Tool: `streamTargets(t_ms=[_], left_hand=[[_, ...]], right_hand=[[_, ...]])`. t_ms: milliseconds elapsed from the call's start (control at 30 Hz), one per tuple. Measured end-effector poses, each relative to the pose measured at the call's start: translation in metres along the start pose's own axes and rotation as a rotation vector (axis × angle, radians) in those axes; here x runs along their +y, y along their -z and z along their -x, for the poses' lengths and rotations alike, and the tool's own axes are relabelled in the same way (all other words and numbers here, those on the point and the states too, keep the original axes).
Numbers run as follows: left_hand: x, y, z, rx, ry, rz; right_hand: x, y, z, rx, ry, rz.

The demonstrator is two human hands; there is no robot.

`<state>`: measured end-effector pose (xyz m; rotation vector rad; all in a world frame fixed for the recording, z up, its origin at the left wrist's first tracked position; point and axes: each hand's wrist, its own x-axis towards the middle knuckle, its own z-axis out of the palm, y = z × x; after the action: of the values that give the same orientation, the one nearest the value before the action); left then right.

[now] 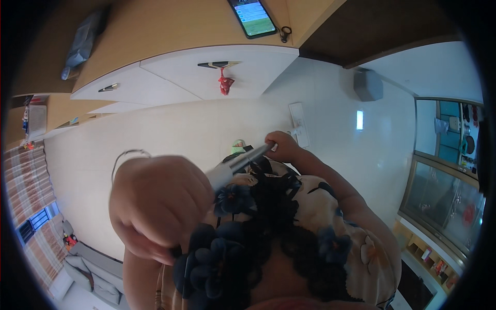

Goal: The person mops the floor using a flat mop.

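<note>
My left hand [157, 201] is large in the lower left foreground, closed around the upper part of a white and silver pole [238, 164]; a wire loop shows just behind it. My right hand [283, 147] grips the pole farther down, near the middle of the view. Beyond that hand a white flat mop head [298, 120] lies on the pale floor [181, 129]. A green slipper [238, 144] shows partly below me, behind the pole and my clothing.
Ahead is a wooden counter [170, 31] with white cabinet fronts, a phone [250, 15] and a red hanging item [225, 83]. A grey bin [368, 85] stands by the right wall, near a glass sliding door [436, 196]. A grey sofa [95, 268] is at lower left.
</note>
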<state>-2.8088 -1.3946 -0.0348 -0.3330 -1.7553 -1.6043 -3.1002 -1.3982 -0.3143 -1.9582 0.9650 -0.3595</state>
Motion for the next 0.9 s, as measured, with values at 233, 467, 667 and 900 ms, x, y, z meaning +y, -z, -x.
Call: streamTargets(t_ms=[233,467,667,900], left_hand=[[-0.024,0.018,-0.023,0.023,-0.049,0.067],[-0.090,0.031,-0.042,-0.078,-0.094,0.168],[-0.184,0.031,-0.041,0.222,0.230,0.211],[-0.223,-0.005,-0.044,0.241,0.436,0.144]], right_hand=[[0.006,0.025,-0.010,-0.177,-0.167,0.052],[0.070,0.047,0.018,0.021,-0.168,0.104],[0.164,0.086,0.079,0.157,-0.395,0.186],[0.204,0.078,0.149,0.092,-0.505,0.253]])
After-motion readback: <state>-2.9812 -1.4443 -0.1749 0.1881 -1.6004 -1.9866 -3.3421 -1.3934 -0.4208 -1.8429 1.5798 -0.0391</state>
